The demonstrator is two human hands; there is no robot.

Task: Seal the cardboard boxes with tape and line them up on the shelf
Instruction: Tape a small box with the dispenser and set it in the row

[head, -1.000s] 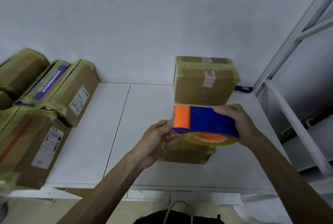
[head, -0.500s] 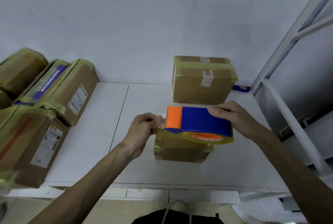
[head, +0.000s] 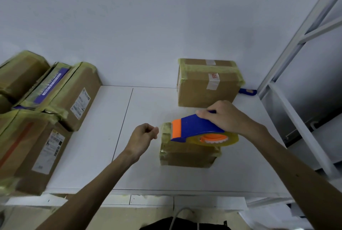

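A blue and orange tape dispenser (head: 194,126) with a roll of clear yellowish tape (head: 224,140) hovers just over a small taped cardboard box (head: 187,157) on the white table (head: 148,174). My right hand (head: 227,117) grips the dispenser from above. My left hand (head: 142,138) is just left of the box, fingertips pinched together on what looks like the tape's free end; the clear strip itself is hard to see. A second taped box (head: 199,89) stands upright against the wall behind.
Several taped boxes are stacked along the table's left side, among them one with a label (head: 77,96) and a larger one (head: 33,152). A blue-handled tool (head: 248,92) lies behind the back box. A white metal shelf frame (head: 296,118) rises at the right.
My left hand has drawn away to the left from the dispenser's orange end. My right hand has lowered the dispenser toward the small box and tilted it.
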